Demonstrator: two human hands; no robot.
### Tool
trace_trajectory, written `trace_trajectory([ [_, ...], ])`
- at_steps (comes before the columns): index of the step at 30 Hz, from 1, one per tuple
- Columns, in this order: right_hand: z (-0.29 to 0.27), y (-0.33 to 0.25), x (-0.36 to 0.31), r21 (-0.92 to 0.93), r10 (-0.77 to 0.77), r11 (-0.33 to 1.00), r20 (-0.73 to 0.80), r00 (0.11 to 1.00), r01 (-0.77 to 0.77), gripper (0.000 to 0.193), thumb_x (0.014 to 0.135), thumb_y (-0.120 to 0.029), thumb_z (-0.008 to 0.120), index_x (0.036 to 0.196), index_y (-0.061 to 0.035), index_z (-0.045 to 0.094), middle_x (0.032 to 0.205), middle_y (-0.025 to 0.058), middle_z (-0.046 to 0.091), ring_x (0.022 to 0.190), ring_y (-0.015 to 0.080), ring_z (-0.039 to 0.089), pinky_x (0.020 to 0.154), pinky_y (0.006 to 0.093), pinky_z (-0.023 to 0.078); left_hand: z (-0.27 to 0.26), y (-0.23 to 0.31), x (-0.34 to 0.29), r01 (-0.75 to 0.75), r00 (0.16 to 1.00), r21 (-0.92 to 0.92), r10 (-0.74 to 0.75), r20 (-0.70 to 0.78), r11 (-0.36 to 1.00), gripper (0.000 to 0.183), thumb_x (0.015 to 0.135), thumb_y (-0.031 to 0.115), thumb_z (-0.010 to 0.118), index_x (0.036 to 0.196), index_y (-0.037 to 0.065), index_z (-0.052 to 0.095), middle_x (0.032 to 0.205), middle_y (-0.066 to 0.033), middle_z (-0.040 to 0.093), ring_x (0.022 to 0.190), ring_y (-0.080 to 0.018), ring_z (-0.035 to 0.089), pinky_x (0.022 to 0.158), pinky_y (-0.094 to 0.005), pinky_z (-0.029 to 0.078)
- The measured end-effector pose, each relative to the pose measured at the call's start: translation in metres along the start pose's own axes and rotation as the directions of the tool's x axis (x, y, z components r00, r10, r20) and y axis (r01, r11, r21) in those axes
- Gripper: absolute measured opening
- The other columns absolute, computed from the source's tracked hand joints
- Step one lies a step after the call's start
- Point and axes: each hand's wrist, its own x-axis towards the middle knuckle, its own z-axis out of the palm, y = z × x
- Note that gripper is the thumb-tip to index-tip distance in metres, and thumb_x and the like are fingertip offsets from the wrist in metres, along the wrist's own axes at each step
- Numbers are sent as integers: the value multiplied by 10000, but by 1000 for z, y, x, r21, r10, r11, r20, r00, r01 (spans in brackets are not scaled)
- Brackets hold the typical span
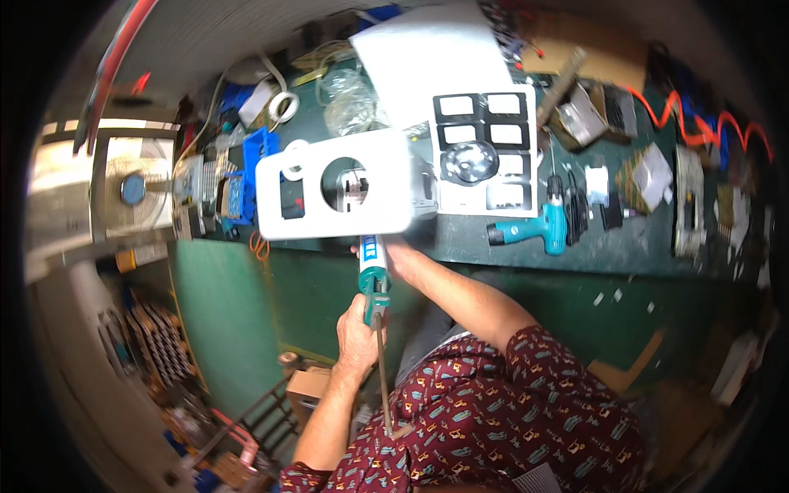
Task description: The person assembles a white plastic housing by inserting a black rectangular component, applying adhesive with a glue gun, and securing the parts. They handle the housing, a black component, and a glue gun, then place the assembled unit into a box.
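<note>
My left hand (355, 338) is wrapped round the grip of a green caulking gun (376, 306), its metal rod pointing back toward my shirt. A white sealant cartridge (372, 251) with a blue label sits in the gun, pointing away from me. My right hand (400, 258) closes round the cartridge's front part from the right, with its fingers mostly hidden. Just beyond stands a white housing (288, 164) with a large round hole and a smaller rectangular cutout. It covers the cartridge's tip, so I cannot tell whether the nozzle touches anything.
On the green workbench (460, 246), a white sheet with dark-framed panels (530, 185) carries a shiny dark dome (471, 162). A teal cordless drill (526, 232) lies to the right. Blue bins (261, 148) stand left, beside a fan (133, 189); an orange coiled hose (674, 105) hangs far right.
</note>
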Motion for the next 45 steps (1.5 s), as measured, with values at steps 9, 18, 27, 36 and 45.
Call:
trace_trajectory([
  [9, 0, -15, -14, -150, -1, 989, -51, 999, -7, 292, 1014, -304, 489, 890, -57, 582, 760, 124, 654, 652, 251, 704, 517, 317, 605, -12, 19, 0, -40, 999, 30, 40, 23, 999, 156, 862, 142, 637, 906, 15, 556, 877, -242, 669, 854, -468, 639, 741, -535, 511],
  [18, -25, -14, -8, -100, 147, 985, 76, 986, -139, 647, 852, -647, 660, 1008, -20, 631, 909, 185, 700, 665, 254, 709, 544, 350, 616, -7, 4, -10, -55, 998, 31, 55, 21, 998, 191, 858, 173, 643, 914, 18, 547, 859, -228, 660, 860, -456, 636, 754, -546, 494],
  [27, -8, 6, -8, -49, 41, 998, 68, 997, -37, 607, 835, -657, 661, 878, -53, 620, 822, 174, 702, 687, 267, 718, 587, 363, 620, -40, -3, -4, -98, 992, 111, 88, 88, 989, 181, 835, 158, 651, 901, 30, 541, 815, -241, 642, 831, -480, 615, 728, -557, 482],
  [36, 18, 41, 5, 188, -47, 981, -16, 999, 49, 592, 961, -633, 486, 911, -54, 604, 807, 136, 676, 792, 304, 697, 762, 464, 592, -96, -37, 21, -276, 940, 121, 242, 241, 953, 157, 780, 94, 695, 861, 33, 575, 734, -234, 604, 741, -480, 600, 624, -473, 494],
  [45, 44, 60, 19, 360, -165, 915, -77, 983, 181, 545, 933, -597, 554, 1051, -67, 594, 928, 133, 687, 888, 301, 693, 884, 491, 555, -150, -50, 67, -415, 821, 90, 330, 466, 905, 165, 744, 19, 690, 811, 17, 540, 704, -225, 560, 664, -469, 555, 572, -424, 473],
])
